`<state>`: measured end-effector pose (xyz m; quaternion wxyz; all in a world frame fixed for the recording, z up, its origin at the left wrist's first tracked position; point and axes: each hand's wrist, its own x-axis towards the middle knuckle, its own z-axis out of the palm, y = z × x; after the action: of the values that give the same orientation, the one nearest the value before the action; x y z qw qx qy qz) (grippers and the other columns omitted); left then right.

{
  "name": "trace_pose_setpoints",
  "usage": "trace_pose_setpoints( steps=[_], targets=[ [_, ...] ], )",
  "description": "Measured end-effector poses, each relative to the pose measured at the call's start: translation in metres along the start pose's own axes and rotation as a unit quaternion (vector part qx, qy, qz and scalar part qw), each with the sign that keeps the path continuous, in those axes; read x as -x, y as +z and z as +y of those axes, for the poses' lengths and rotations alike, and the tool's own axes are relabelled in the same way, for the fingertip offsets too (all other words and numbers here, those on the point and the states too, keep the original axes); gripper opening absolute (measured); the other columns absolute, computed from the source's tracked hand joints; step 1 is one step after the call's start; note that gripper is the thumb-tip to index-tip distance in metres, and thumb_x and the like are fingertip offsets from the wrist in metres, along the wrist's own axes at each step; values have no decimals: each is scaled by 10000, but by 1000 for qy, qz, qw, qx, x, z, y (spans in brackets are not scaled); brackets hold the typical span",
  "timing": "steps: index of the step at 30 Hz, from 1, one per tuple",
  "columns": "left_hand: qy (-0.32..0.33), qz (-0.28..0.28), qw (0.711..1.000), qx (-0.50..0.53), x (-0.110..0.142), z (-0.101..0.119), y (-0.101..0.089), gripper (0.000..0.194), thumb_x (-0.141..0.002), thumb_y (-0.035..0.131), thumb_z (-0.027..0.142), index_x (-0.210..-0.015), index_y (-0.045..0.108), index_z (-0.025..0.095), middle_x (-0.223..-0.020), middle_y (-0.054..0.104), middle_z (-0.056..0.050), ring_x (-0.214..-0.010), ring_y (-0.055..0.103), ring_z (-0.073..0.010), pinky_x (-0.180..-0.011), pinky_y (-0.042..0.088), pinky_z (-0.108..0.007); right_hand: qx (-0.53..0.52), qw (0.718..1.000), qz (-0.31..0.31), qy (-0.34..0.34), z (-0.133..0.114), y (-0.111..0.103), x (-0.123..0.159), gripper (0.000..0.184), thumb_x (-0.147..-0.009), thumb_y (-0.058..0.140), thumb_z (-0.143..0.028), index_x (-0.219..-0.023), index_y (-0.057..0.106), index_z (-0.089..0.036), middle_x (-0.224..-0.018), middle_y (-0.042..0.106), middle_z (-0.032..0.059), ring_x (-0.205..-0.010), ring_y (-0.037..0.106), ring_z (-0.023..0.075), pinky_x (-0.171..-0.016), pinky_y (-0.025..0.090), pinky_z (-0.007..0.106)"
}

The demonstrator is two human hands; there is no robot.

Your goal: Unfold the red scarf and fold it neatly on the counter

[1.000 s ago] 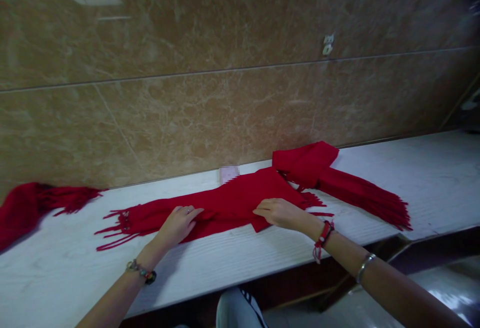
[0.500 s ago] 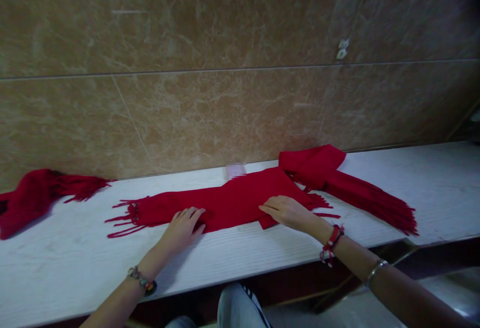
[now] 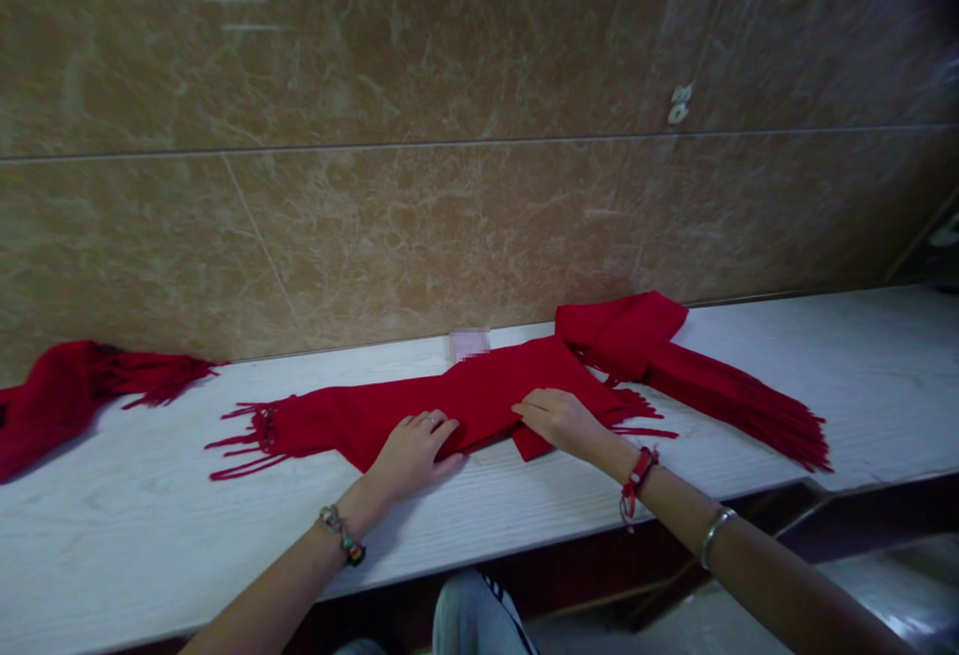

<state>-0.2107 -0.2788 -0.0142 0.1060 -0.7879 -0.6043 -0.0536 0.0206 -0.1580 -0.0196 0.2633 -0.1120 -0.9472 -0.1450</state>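
A red fringed scarf [image 3: 420, 397] lies stretched across the white surface in front of me, its left fringe loose and its right part folded over. My left hand [image 3: 411, 453] rests on the scarf's near edge, fingers bent over the cloth and the thumb apart below them. Farther right, my right hand [image 3: 558, 417] has its fingers pressed together on the near edge, gripping the cloth. A folded corner hangs out just below those fingertips. What lies beneath both palms is hidden.
A second red scarf [image 3: 719, 385] lies folded at the right, touching the first. Another bunched red scarf [image 3: 56, 400] lies at the left edge. The white counter [image 3: 187, 545] runs along a brown marble wall [image 3: 412, 236]. A small pale blurred item [image 3: 470, 342] sits against the wall.
My left hand has slid right along the scarf's near edge, closer to my right hand. A corner of cloth now juts out left of it. My right hand has barely moved.
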Motion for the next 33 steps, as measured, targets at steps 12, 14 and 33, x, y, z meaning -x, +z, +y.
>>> trace_pose_setpoints(
  steps=[12, 14, 33],
  targets=[
    [-94, -7, 992, -85, -4, 3, 1, 322, -809, 381, 32, -1080, 517, 140, -1013, 568, -139, -891, 583, -245, -732, 470, -364, -31, 998, 38, 45, 3, 2, 5, 224, -879, 409, -162, -954, 618, -133, -855, 647, 86, -793, 573, 157, -748, 450, 286],
    [-107, -34, 990, -89, 2, -3, -2, 308, -795, 385, 10, -1036, 535, 130, -954, 589, -131, -841, 601, -233, -700, 482, -345, -38, 998, 32, 47, 1, 4, 4, 213, -873, 424, -171, -978, 607, -137, -871, 640, 88, -802, 569, 159, -741, 451, 285],
    [-165, 29, 975, -147, 56, -75, -25, 363, -745, 380, 28, -1001, 609, 143, -1000, 621, -139, -904, 581, -267, -765, 439, -389, -35, 997, -57, 40, -1, -2, 4, 184, -865, 415, -138, -802, 587, -157, -772, 581, 48, -745, 520, 155, -695, 402, 280]
  ],
)
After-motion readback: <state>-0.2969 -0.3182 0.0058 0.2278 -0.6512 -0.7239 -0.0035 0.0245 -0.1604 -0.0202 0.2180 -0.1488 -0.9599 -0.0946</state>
